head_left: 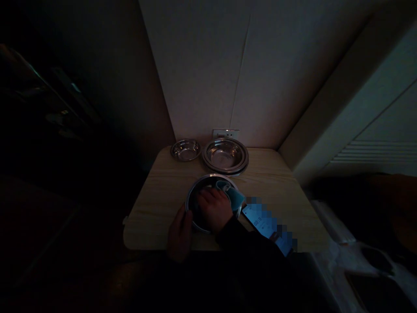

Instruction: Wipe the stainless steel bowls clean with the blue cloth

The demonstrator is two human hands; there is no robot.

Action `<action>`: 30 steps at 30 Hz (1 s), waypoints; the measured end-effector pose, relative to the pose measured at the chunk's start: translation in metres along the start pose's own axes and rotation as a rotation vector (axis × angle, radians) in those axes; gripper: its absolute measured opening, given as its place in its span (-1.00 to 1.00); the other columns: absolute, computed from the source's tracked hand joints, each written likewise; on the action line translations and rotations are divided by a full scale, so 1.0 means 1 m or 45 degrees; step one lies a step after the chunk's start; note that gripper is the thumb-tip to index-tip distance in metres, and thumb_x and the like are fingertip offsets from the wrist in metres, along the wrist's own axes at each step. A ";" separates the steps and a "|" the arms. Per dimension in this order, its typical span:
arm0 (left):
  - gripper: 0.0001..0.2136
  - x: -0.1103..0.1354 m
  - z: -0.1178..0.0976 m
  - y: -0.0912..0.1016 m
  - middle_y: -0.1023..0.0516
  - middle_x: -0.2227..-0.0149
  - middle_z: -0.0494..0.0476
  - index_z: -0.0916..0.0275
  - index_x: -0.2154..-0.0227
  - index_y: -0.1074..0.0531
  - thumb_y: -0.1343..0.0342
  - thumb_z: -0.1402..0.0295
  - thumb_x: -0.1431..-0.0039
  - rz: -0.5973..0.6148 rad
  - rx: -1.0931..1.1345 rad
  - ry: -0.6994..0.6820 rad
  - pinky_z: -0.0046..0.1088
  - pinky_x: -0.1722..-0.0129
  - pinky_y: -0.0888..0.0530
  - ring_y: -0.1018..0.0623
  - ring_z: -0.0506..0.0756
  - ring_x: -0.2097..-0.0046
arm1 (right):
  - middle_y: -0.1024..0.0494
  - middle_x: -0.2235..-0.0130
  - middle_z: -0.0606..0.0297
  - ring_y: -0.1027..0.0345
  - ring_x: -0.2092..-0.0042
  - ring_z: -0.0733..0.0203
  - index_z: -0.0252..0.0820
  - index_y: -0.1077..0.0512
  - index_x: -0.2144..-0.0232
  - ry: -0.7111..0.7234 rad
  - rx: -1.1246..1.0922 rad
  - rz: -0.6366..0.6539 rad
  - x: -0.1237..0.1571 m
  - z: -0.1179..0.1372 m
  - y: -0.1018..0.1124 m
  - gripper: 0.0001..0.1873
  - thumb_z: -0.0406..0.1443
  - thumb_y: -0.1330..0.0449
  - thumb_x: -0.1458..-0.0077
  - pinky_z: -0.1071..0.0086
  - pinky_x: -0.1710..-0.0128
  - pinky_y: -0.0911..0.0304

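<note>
A round metal bowl [208, 176] sits near the front of the small wooden table, its inside dark. My left hand [180, 232] grips its left rim, thumb and fingers closed on the edge. My right hand [217, 209] reaches down into the bowl, fingers curled against the inner wall. A teal cloth [237, 199] bunches beside that hand and hangs over the right rim; my fingers look closed on part of it, though the dark hides their tips.
Behind the bowl stand a small metal bowl [186, 150] and a stack of wider metal bowls [225, 156]. A lit phone [265, 226] lies on the wooden table [156, 204] at the right. The wall with a socket [224, 133] rises behind.
</note>
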State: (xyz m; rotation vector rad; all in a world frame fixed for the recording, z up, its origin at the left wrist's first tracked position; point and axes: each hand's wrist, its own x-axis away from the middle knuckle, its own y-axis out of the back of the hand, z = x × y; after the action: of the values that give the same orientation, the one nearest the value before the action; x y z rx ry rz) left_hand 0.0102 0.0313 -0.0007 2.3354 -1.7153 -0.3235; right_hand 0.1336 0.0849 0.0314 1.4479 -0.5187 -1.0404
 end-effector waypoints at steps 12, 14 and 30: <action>-0.58 0.000 -0.002 0.003 -0.52 0.05 0.21 0.30 0.06 -0.42 0.06 0.15 -0.14 -0.052 0.063 0.042 -0.35 0.05 -0.41 -0.49 0.15 0.03 | -0.54 0.18 0.27 -0.29 0.08 0.17 -0.15 -0.49 0.25 0.194 -0.176 0.372 0.008 -0.001 0.014 -0.81 -0.36 -0.08 -0.17 0.32 0.15 -0.14; -0.59 0.001 -0.002 0.001 -0.52 0.03 0.20 0.29 0.05 -0.42 0.04 0.15 -0.13 -0.044 0.083 0.039 -0.35 0.02 -0.39 -0.48 0.15 0.01 | -0.55 0.20 0.26 -0.30 0.09 0.18 -0.15 -0.50 0.26 0.215 -0.193 0.492 0.014 -0.006 0.022 -0.80 -0.38 -0.07 -0.17 0.34 0.14 -0.14; -0.57 0.001 -0.005 0.001 -0.49 -0.01 0.19 0.28 0.01 -0.39 0.05 0.15 -0.15 0.048 0.106 0.037 -0.37 -0.06 -0.32 -0.41 0.13 -0.08 | -0.45 0.16 0.02 -0.27 0.15 0.02 -0.34 -0.42 0.21 -0.216 0.078 0.125 -0.013 -0.002 0.009 -0.78 -0.41 -0.01 -0.17 0.23 0.24 -0.23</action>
State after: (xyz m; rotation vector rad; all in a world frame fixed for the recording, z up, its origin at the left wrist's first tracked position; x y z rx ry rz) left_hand 0.0109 0.0307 0.0042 2.3492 -1.7895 -0.2146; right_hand 0.1311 0.0947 0.0436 1.3804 -0.7426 -1.0823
